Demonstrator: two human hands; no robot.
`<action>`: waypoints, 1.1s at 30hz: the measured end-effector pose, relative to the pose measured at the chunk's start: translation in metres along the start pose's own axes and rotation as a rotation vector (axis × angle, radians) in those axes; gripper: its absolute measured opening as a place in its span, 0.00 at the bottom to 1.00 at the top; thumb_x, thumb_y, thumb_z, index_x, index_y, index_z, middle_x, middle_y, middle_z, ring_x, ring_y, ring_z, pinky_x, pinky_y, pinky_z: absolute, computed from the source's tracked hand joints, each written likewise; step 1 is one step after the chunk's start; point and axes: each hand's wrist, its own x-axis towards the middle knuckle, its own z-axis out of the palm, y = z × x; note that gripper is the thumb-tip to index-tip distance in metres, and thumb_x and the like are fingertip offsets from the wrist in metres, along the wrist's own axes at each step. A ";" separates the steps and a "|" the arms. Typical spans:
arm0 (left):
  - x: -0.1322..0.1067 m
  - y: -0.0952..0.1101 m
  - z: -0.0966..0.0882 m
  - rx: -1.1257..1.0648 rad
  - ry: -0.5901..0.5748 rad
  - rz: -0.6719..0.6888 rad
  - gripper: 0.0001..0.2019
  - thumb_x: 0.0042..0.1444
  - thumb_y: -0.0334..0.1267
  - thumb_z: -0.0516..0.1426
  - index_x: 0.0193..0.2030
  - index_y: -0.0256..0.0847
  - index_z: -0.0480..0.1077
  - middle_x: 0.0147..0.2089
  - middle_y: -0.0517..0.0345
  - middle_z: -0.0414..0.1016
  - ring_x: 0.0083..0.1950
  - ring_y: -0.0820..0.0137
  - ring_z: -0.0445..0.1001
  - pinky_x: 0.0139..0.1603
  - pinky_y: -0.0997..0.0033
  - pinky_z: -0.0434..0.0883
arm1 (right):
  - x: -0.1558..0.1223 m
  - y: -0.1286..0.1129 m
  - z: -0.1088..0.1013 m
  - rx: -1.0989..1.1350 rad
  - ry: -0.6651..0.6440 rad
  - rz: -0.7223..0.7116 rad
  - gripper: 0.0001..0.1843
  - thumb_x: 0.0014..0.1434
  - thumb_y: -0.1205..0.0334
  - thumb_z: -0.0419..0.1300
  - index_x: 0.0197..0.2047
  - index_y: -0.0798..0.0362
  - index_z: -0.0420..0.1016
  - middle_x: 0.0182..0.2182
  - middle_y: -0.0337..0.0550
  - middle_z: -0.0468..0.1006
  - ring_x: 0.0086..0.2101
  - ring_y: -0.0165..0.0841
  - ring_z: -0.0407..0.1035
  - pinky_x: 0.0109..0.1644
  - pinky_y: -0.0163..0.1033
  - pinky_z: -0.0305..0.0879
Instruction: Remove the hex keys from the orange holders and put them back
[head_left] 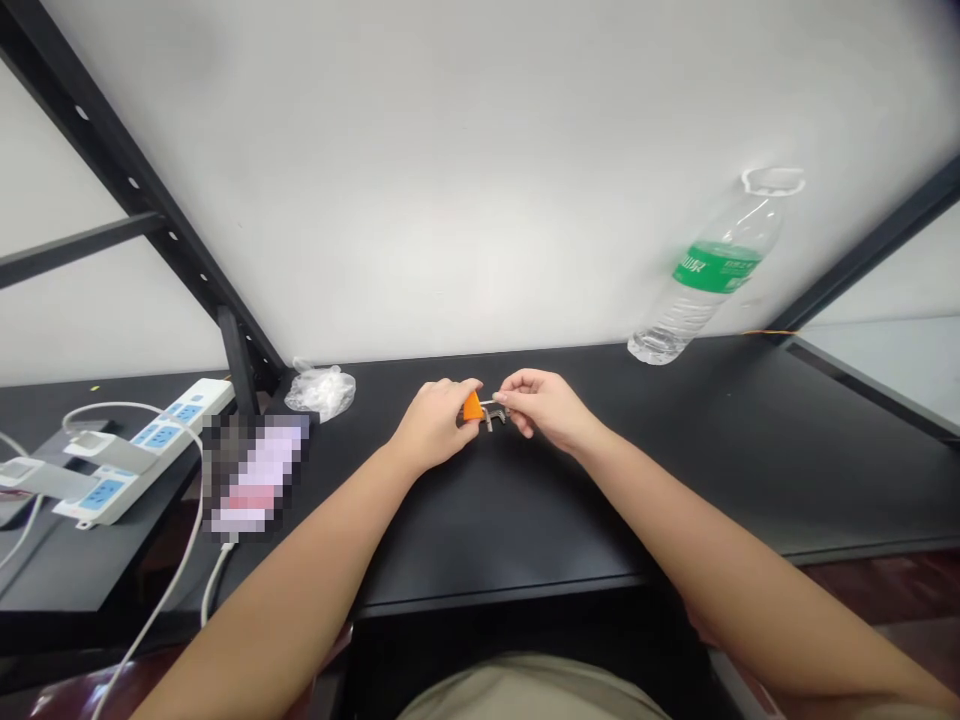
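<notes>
Over the black desk, my left hand is closed around a small orange object, its thumb and fingers gripping from the left. The kind of object is hard to make out. Small dark metal parts, shaped like hooks or jaws, show to the right of the orange part, between the hands. My right hand pinches the end of a thin pale piece that reaches toward the orange object. My fingers partly hide where these pieces meet.
A crumpled clear plastic bag lies at the back left, near a blurred-out phone on a white cable. Farther left is a white power strip with plugged chargers. A large water bottle stands by the wall at right. Black metal frames rise at both sides.
</notes>
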 end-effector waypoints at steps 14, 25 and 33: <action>0.000 -0.020 -0.002 -0.030 0.028 -0.149 0.28 0.57 0.34 0.59 0.65 0.45 0.67 0.44 0.56 0.77 0.46 0.63 0.75 0.54 0.59 0.72 | 0.006 0.019 -0.011 -0.878 -0.127 -0.305 0.09 0.63 0.61 0.62 0.44 0.49 0.83 0.41 0.44 0.77 0.38 0.34 0.71 0.47 0.41 0.66; -0.001 -0.014 0.000 -0.094 -0.008 -0.137 0.28 0.57 0.34 0.58 0.66 0.44 0.66 0.48 0.57 0.79 0.45 0.65 0.77 0.54 0.61 0.73 | -0.010 0.004 -0.001 -1.211 -0.271 -0.246 0.04 0.55 0.69 0.61 0.30 0.53 0.72 0.35 0.47 0.76 0.31 0.34 0.67 0.33 0.38 0.56; -0.003 -0.010 -0.001 -0.146 -0.041 -0.105 0.30 0.55 0.33 0.59 0.66 0.45 0.66 0.47 0.58 0.79 0.40 0.68 0.77 0.47 0.67 0.74 | -0.005 -0.002 -0.015 -0.805 -0.124 -0.312 0.05 0.55 0.67 0.59 0.37 0.50 0.71 0.29 0.36 0.76 0.28 0.30 0.67 0.35 0.36 0.60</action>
